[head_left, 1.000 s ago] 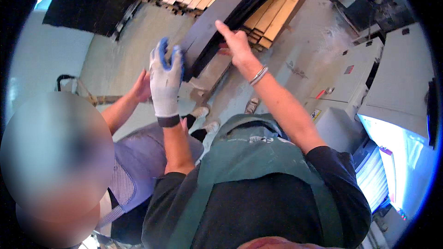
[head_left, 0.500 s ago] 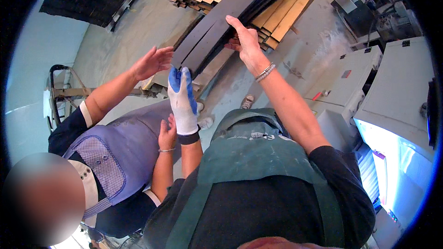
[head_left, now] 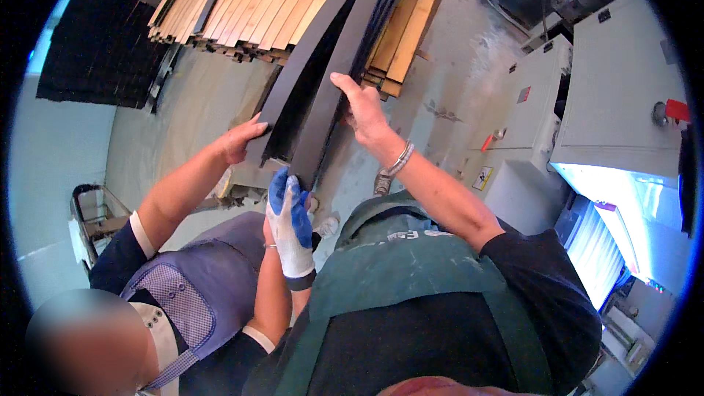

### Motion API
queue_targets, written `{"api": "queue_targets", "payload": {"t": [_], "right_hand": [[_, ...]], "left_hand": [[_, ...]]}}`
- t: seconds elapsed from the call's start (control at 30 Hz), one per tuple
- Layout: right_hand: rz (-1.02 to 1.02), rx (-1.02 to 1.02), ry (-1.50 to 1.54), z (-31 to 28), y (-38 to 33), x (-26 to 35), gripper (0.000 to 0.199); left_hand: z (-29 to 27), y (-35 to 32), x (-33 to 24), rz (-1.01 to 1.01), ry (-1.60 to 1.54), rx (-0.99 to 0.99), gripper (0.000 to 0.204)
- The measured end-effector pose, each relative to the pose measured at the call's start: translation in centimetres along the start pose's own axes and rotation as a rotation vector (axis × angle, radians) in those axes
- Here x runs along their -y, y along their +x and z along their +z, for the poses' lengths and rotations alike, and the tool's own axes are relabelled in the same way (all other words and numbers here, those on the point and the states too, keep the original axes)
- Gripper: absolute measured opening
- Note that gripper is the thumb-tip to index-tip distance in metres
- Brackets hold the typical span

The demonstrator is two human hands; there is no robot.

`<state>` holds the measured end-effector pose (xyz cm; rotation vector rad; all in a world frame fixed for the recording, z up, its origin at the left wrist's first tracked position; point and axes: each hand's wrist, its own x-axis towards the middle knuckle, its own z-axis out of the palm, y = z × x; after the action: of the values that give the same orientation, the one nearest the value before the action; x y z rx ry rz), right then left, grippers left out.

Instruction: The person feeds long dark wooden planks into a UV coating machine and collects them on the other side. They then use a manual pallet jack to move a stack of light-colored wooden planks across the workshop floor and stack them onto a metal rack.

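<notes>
Several long, curved black slats (head_left: pixel 323 95) rise from in front of my chest toward the top of the view. My left hand (head_left: pixel 291 226), in a white glove with blue fingers, cups the lower end of one slat. My right hand (head_left: pixel 364 111), bare with a bracelet at the wrist, grips the right edge of the bundle higher up. A co-worker's hand (head_left: pixel 240 139) holds the left edge of the leftmost slat. Their other hand is hidden behind my glove.
A stack of light wooden curved slats (head_left: pixel 271 0) lies on the concrete floor (head_left: pixel 191 103) ahead, with dark panels (head_left: pixel 95 51) to the left. A grey machine (head_left: pixel 623 81) with a lit opening stands at the right. The co-worker in a purple vest (head_left: pixel 198 293) is close on my left.
My gloved left hand has dropped from the middle of the slats to their lower end. The co-worker's hand has taken hold of the left slat. My right hand stays on the bundle.
</notes>
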<state>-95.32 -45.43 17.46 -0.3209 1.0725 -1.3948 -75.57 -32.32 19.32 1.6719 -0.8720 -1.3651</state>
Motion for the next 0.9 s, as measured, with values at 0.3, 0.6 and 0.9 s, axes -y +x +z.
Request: {"api": "queue_targets", "payload": {"t": [0.3, 0.6, 0.9], "right_hand": [[0.024, -0.009, -0.581, -0.8, 3.2, -0.1, 0.066], [0.095, 0.172, -0.439, -0.4, 2.5, 1.1, 0.059], [0.038, 0.124, -0.357, -2.3, 3.7, -2.0, 0.076]], "left_hand": [[1.3, 0.7, -2.8, 0.216, 0.223, -0.038, 0.050], [-4.4, 15.0, -4.3, -0.031, 0.155, 0.409, 0.054], [-2.6, 10.8, -4.2, 0.156, 0.326, 0.175, 0.052]]}}
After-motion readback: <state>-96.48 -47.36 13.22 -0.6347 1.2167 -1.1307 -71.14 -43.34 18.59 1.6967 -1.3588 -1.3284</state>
